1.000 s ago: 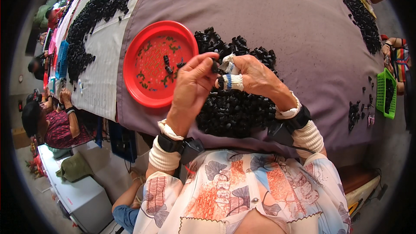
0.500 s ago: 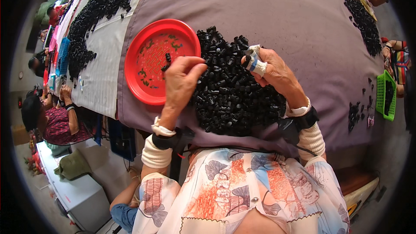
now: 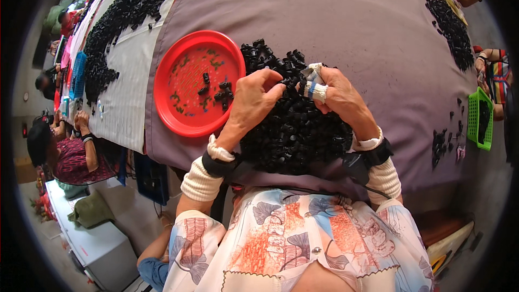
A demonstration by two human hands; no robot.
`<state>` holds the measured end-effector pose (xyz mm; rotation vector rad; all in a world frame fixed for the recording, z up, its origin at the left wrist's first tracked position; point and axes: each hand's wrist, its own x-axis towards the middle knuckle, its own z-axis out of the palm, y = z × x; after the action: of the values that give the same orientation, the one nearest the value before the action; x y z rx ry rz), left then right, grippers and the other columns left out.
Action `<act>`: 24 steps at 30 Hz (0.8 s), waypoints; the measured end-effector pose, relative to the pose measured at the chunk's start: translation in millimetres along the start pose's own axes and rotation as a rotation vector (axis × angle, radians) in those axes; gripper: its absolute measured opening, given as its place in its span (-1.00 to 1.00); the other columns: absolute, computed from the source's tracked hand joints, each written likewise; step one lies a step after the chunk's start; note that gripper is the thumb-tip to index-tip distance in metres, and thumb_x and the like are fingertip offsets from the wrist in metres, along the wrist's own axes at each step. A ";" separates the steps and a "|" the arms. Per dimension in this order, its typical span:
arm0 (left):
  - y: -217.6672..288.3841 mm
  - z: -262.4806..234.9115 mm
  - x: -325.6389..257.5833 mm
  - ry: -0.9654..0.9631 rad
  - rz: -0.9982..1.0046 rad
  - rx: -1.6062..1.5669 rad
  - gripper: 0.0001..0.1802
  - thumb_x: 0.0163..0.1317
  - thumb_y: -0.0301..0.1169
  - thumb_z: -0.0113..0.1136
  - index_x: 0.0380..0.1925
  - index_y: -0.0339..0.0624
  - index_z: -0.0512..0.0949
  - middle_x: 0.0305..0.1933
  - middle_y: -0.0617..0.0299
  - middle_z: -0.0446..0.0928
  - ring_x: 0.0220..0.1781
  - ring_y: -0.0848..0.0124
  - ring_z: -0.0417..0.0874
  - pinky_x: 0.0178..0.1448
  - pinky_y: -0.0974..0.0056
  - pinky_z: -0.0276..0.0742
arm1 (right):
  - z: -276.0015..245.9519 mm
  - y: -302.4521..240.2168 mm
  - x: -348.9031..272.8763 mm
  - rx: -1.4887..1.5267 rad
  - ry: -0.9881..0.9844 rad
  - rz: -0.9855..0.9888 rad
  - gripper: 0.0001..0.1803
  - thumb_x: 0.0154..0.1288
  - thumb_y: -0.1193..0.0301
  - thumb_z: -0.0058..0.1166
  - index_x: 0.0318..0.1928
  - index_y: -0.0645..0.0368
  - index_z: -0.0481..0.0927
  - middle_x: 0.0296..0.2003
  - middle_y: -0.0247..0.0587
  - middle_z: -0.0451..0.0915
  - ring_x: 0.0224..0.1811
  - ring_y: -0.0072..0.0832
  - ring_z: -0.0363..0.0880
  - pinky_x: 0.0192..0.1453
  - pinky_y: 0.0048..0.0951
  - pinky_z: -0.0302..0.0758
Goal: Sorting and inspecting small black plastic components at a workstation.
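Both hands have drawn together since half a second ago, when the left hand hovered over the near rim of the plate and the right hand was lifted toward the far side of the heap; now they meet above the heap's far middle. The left hand (image 3: pixel 254 100) has thumb and fingertips pinched shut on a small black plastic piece (image 3: pixel 285 81), too small to tell which way its long axis points. The right hand (image 3: pixel 338 97) meets it from the other side, its fingers curled closed, with white-and-blue cloth tape (image 3: pixel 318 91) wrapped round the fingertips; whether it grips the same piece cannot be told.

Beneath both hands lies the large heap of small black plastic pieces (image 3: pixel 294 130), spread from the near edge of the purple-grey cloth-covered table (image 3: pixel 351 21) toward its middle. Just left of the heap, touching its edge, sits a round red plastic plate (image 3: pixel 178 108) with a few black pieces (image 3: pixel 221 94) on its right side.

A smaller heap of black pieces (image 3: pixel 448 24) lies near the far right corner, and a green plastic basket (image 3: pixel 478 119) stands at the right edge. On the neighbouring white cloth at the left, a long band of black pieces (image 3: pixel 116 27) runs away from the viewer, with another person (image 3: pixel 65 151) seated beside it.
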<state>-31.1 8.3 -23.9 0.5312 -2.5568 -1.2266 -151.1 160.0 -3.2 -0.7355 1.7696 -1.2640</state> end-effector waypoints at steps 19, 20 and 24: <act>17.9 -13.1 -23.9 -0.134 -0.440 -1.250 -0.84 0.17 -0.43 0.13 -0.27 -0.25 0.48 -0.39 0.30 0.51 -0.38 0.53 0.53 -0.25 0.39 0.50 | 20.7 -9.7 8.1 0.158 0.001 -0.109 -0.90 0.12 0.49 -0.07 -0.44 0.29 0.41 -0.71 -0.37 0.37 -0.72 -0.67 0.31 -0.68 -0.58 0.24; 16.4 -11.2 -24.6 -0.131 -0.449 -1.280 -0.83 0.18 -0.44 0.13 -0.25 -0.26 0.47 -0.37 0.28 0.51 -0.37 0.52 0.53 -0.23 0.38 0.50 | 21.8 -8.8 8.6 0.164 0.008 -0.104 -0.90 0.13 0.48 -0.07 -0.46 0.28 0.41 -0.71 -0.38 0.37 -0.72 -0.68 0.31 -0.69 -0.58 0.23; 13.8 -10.4 -25.5 -0.128 -0.478 -1.370 -0.81 0.18 -0.46 0.10 -0.21 -0.27 0.45 -0.31 0.24 0.50 -0.33 0.49 0.53 -0.18 0.33 0.50 | 27.8 -14.3 8.1 0.191 0.049 -0.068 -0.87 0.14 0.46 -0.05 -0.49 0.25 0.39 -0.72 -0.39 0.37 -0.72 -0.69 0.30 -0.69 -0.60 0.22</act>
<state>-7.2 19.9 -8.4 0.6739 -1.0838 -2.7251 -130.8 135.7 3.6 -0.6650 1.6468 -1.4845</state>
